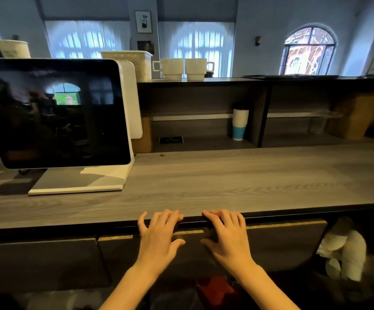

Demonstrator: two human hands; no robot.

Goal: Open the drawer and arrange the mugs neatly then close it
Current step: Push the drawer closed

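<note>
A dark drawer (282, 245) sits under the grey wooden counter (226, 182), its front pulled out only a crack. My left hand (159, 233) and my right hand (226, 233) rest side by side on the drawer's top edge, fingers curled over it against the counter's front lip. Nothing inside the drawer is visible. Two white mugs (182, 69) stand side by side on the upper shelf top at the back, handles pointing outward.
A screen on a white stand (53, 113) fills the counter's left. A stack of paper cups (240, 124) stands in the open cubby behind. A white plastic tub (134, 63) is left of the mugs. Sleeved paper cups (347, 253) lie below right. Another drawer front (38, 262) is at left.
</note>
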